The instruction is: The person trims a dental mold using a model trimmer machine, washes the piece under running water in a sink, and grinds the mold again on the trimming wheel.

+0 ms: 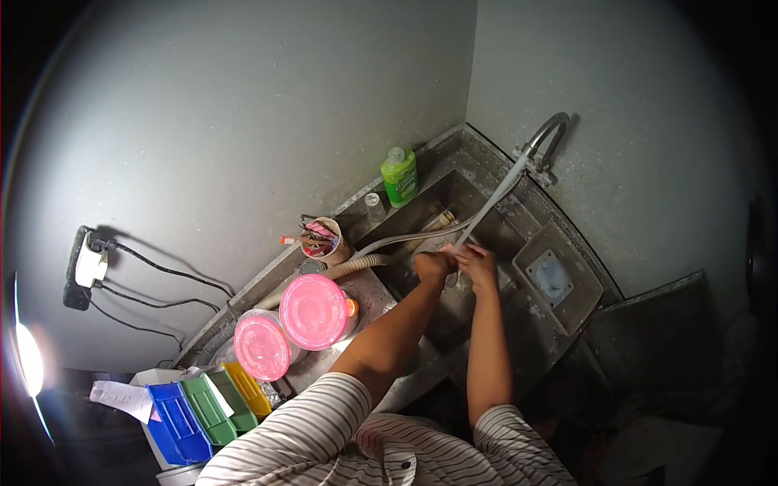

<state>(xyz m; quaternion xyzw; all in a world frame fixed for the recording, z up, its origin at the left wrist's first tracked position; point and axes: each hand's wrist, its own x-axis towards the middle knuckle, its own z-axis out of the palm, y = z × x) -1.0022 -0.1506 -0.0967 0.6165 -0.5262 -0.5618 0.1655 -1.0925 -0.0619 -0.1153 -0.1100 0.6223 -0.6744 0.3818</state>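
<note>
Both hands are together over the grey sink basin (446,324). My left hand (434,266) is closed, knuckles up, and whatever its fingers hold is hidden. Against it, my right hand (476,266) has its fingers curled at the lower end of a pale hose (494,198). That hose slopes down from the curved metal tap (553,128) on the right wall. A small pinkish bit shows between the hands, too small to name. Behind them, a thinner grey hose and a ribbed beige hose (361,266) run across the basin's left side.
A green soap bottle (399,178) stands on the back ledge. Left of the basin are a cup of tools (324,236) and two pink-lidded tubs (314,312). Blue (177,425) and green bins sit lower left. A shallow side tray (559,279) lies right.
</note>
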